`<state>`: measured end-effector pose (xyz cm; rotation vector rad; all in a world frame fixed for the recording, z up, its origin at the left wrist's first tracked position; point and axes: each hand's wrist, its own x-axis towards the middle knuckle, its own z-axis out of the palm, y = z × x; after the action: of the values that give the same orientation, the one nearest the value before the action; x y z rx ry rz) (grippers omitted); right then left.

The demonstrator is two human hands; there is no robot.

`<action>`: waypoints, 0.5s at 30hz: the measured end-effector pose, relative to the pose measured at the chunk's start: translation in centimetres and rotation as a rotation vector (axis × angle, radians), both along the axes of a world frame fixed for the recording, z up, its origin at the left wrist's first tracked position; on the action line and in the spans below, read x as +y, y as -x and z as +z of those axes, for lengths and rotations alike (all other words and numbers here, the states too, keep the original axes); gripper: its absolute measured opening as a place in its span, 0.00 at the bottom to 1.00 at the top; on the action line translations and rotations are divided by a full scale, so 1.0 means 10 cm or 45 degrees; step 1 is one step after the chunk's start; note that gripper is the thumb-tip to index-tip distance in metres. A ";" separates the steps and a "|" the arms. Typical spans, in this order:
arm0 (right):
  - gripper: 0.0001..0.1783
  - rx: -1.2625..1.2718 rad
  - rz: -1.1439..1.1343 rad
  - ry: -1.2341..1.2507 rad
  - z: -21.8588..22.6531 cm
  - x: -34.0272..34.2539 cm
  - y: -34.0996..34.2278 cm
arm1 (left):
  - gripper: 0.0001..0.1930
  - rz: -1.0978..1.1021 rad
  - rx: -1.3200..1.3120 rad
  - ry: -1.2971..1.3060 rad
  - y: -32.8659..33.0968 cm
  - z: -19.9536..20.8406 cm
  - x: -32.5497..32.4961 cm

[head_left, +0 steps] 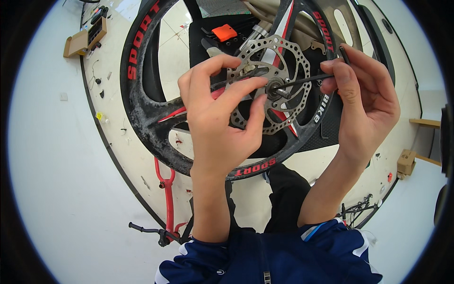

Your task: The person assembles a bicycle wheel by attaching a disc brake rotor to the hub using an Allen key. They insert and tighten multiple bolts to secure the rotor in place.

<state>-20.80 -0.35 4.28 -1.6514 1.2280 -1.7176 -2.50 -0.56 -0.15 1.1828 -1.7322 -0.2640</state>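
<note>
A bicycle wheel (146, 135) with a black rim and red-and-white spokes lies in front of me, a perforated metal brake disc (297, 51) at its centre. My right hand (362, 90) pinches a thin black L-shaped hex key (307, 79) to the right of the disc. The key's long arm reaches left to the hub axle (283, 93); whether its tip touches anything is hard to see. Over the disc's left side is my left hand (220, 106), fingers curved and apart. Its thumb and forefinger tips are close to the hub with a gap between them.
Behind the wheel are a black surface with an orange piece (224, 32) and small parts. Another hex key (323, 131) lies to the right. A red bicycle frame part (169, 203) is at lower left. Cardboard boxes (78, 45) and scattered bits lie on the pale floor.
</note>
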 end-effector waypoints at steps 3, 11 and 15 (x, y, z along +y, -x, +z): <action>0.12 0.064 -0.053 0.048 -0.01 -0.01 -0.06 | 0.15 0.049 -0.054 0.021 0.06 0.00 0.00; 0.10 0.138 -0.045 0.205 0.01 0.01 -0.14 | 0.10 0.139 -0.032 0.060 0.13 -0.09 -0.04; 0.09 0.122 0.082 0.208 0.00 0.01 -0.15 | 0.10 0.129 -0.023 0.082 0.11 -0.11 -0.05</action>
<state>-19.34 -0.27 4.32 -1.8669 1.0886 -1.7578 -3.62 -1.10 -1.26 1.2249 -1.6786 -0.1359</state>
